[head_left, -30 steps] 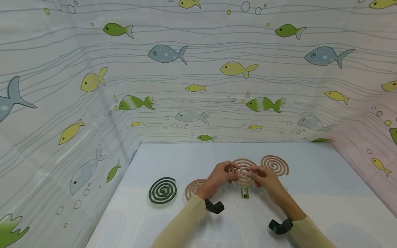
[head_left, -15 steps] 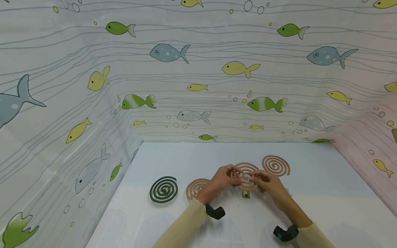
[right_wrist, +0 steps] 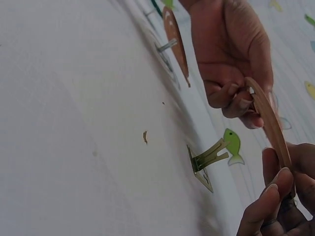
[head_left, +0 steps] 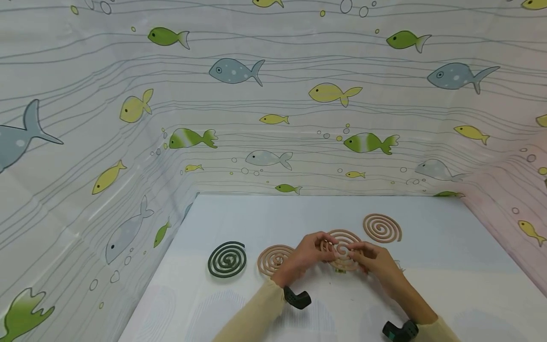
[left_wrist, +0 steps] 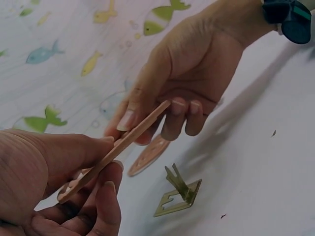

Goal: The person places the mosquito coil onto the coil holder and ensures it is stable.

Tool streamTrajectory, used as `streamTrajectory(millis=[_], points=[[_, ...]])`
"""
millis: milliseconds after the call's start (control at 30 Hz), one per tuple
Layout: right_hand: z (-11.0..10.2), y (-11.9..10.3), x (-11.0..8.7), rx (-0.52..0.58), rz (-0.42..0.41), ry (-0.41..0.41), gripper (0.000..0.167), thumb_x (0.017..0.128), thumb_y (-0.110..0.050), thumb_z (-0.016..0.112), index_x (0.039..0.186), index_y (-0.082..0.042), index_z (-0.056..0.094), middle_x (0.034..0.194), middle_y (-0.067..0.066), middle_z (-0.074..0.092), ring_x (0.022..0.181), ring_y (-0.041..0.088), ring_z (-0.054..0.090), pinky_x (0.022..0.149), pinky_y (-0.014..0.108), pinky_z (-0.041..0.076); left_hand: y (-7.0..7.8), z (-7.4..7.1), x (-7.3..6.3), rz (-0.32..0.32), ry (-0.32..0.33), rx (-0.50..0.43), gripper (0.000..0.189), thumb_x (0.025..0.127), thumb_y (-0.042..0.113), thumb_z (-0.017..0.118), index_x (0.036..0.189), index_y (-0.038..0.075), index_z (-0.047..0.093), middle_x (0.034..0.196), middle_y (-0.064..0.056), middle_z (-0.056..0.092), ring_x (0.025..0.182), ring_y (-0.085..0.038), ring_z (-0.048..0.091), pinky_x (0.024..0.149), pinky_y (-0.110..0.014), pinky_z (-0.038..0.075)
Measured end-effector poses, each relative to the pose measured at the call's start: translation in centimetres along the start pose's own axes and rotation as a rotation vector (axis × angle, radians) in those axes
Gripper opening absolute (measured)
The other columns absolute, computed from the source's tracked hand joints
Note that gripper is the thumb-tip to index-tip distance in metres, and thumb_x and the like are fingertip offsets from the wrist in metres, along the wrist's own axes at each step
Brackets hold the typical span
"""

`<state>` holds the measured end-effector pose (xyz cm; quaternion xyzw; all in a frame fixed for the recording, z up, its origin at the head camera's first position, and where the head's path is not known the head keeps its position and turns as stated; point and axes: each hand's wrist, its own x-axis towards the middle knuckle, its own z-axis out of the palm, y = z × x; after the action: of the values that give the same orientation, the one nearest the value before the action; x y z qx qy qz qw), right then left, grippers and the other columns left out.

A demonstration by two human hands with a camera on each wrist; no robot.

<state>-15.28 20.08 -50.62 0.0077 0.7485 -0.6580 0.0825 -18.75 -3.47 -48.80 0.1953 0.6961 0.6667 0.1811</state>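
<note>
Both hands hold one brown mosquito coil [head_left: 343,265] by opposite sides. My left hand [head_left: 311,251] pinches its left side between thumb and fingers. On the right side, my right hand [head_left: 376,260] pinches it the same way. Seen nearly edge-on in the left wrist view, the coil [left_wrist: 133,137] is tilted. Below it, a small brass-coloured metal coil stand [left_wrist: 183,194] stands on the table with its forked prong bent up. That stand [right_wrist: 209,160] shows bare in the right wrist view, apart from the coil.
A second brown coil [head_left: 266,261] is at the left, partly behind my left forearm, on a silvery stand [right_wrist: 167,45]. Farther left is a dark green coil [head_left: 226,259]. Another brown coil [head_left: 381,228] lies at the back right. Fish-patterned sheeting [head_left: 265,156] walls the white table.
Both hands have brought the coil nearer to the person and a little right. In the head view it now covers most of the brass stand, which showed whole one second ago.
</note>
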Motion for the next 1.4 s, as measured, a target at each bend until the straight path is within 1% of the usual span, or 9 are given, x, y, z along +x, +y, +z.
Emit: streamTrajectory(millis=[200,333,433,633,767,967,1200,1267,1400], points=[[-0.1,0.2,-0.3,-0.03,0.027,-0.001,0.043,0.093,-0.031,0.079,0.125,-0.004,0.068,0.085,0.006,0.062,0.063,0.015,0.051,0.055,0.03,0.045,-0.5,0.4,-0.2,-0.009,-0.003,-0.003,0.033,0.088,0.001,0.078,0.119,0.005,0.069,0.089,0.0,0.067,0.076,-0.01,0.06,0.072,-0.03,0.051],[-0.1,0.3,-0.6,-0.044,0.038,-0.006,0.044,0.094,-0.03,0.078,0.126,-0.003,0.067,0.086,0.006,0.064,0.063,0.015,0.051,0.055,0.03,0.046,-1.0,0.5,-0.2,-0.003,-0.007,-0.016,0.032,0.087,-0.002,0.078,0.118,0.003,0.069,0.086,0.0,0.067,0.074,-0.009,0.06,0.067,-0.024,0.05],[-0.1,0.4,-0.7,-0.046,0.043,-0.014,0.044,0.094,-0.03,0.078,0.125,-0.002,0.067,0.088,0.006,0.066,0.063,0.014,0.05,0.056,0.03,0.046,-1.3,0.6,-0.2,0.005,-0.004,-0.004,0.032,0.087,-0.001,0.079,0.117,0.003,0.069,0.084,0.001,0.067,0.073,-0.008,0.059,0.066,-0.022,0.049],[0.0,0.7,-1.0,-0.051,0.069,-0.023,0.04,0.092,-0.03,0.079,0.122,-0.005,0.07,0.08,0.005,0.062,0.061,0.014,0.05,0.056,0.028,0.046,-1.7,0.8,-0.6,-0.005,-0.004,0.004,0.032,0.087,-0.001,0.079,0.118,0.003,0.068,0.083,0.002,0.063,0.072,-0.008,0.057,0.065,-0.023,0.048],[-0.1,1.0,-1.1,-0.061,0.058,-0.039,0.038,0.094,-0.028,0.078,0.122,-0.004,0.069,0.079,0.004,0.062,0.06,0.014,0.05,0.056,0.028,0.046,-1.8,1.0,-0.9,-0.002,-0.011,0.003,0.031,0.088,-0.001,0.078,0.117,0.003,0.068,0.082,0.002,0.061,0.072,-0.007,0.057,0.065,-0.022,0.047],[-0.1,1.1,-1.4,-0.061,0.049,-0.073,0.037,0.095,-0.028,0.077,0.122,-0.004,0.069,0.083,0.006,0.064,0.06,0.013,0.049,0.056,0.029,0.047,-1.9,1.2,-1.5,-0.005,-0.038,-0.02,0.032,0.089,-0.002,0.077,0.118,0.001,0.066,0.083,-0.001,0.061,0.072,-0.008,0.056,0.064,-0.022,0.047],[-0.1,1.3,-1.5,-0.076,0.028,-0.096,0.035,0.096,-0.026,0.075,0.121,-0.003,0.069,0.088,0.006,0.068,0.061,0.013,0.05,0.057,0.029,0.048,-1.9,1.5,-1.8,-0.003,-0.021,-0.012,0.031,0.088,-0.007,0.074,0.117,0.001,0.066,0.081,-0.002,0.059,0.069,-0.008,0.055,0.062,-0.023,0.046],[-0.1,1.3,-1.5,-0.077,0.024,-0.099,0.034,0.096,-0.025,0.076,0.121,-0.003,0.07,0.089,0.006,0.068,0.06,0.012,0.05,0.056,0.028,0.048,-1.8,1.5,-1.9,-0.012,-0.019,-0.001,0.032,0.088,-0.007,0.075,0.118,0.001,0.066,0.081,-0.003,0.059,0.068,-0.008,0.055,0.062,-0.023,0.046],[0.0,1.6,-1.3,-0.072,0.015,-0.111,0.034,0.095,-0.024,0.077,0.12,-0.002,0.069,0.087,0.007,0.067,0.058,0.012,0.05,0.055,0.028,0.049,-2.0,1.6,-2.0,-0.017,-0.01,0.014,0.032,0.088,-0.006,0.075,0.118,0.0,0.066,0.081,-0.003,0.06,0.067,-0.009,0.055,0.061,-0.023,0.045]])
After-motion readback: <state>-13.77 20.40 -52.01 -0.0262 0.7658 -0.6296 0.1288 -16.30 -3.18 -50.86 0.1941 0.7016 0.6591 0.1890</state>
